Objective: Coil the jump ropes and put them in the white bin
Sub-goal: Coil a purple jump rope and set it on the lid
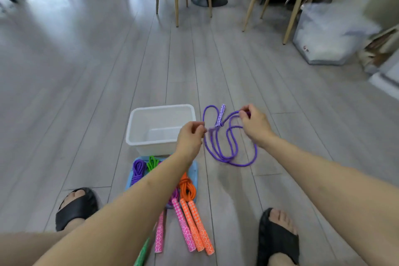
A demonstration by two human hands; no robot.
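Note:
A purple jump rope (231, 149) hangs in loose loops between my two hands, its low loops touching the floor. My left hand (191, 136) pinches the rope near its patterned purple handle (221, 115). My right hand (254, 123) grips the top of the loops. The white bin (138, 136) stands on the floor just left of my left hand, with nothing visible inside. Behind my left forearm, a blue tray (194, 170) holds bundled ropes: purple (138, 170), green (152, 163) and orange (187, 188), with pink and orange handles (192, 224) sticking out towards me.
My feet in black slippers (75, 207) (278, 237) flank the tray on the grey wood floor. Chairs with wooden legs (177, 0) and a table base stand further back. A clear plastic box (328, 34) sits at the right.

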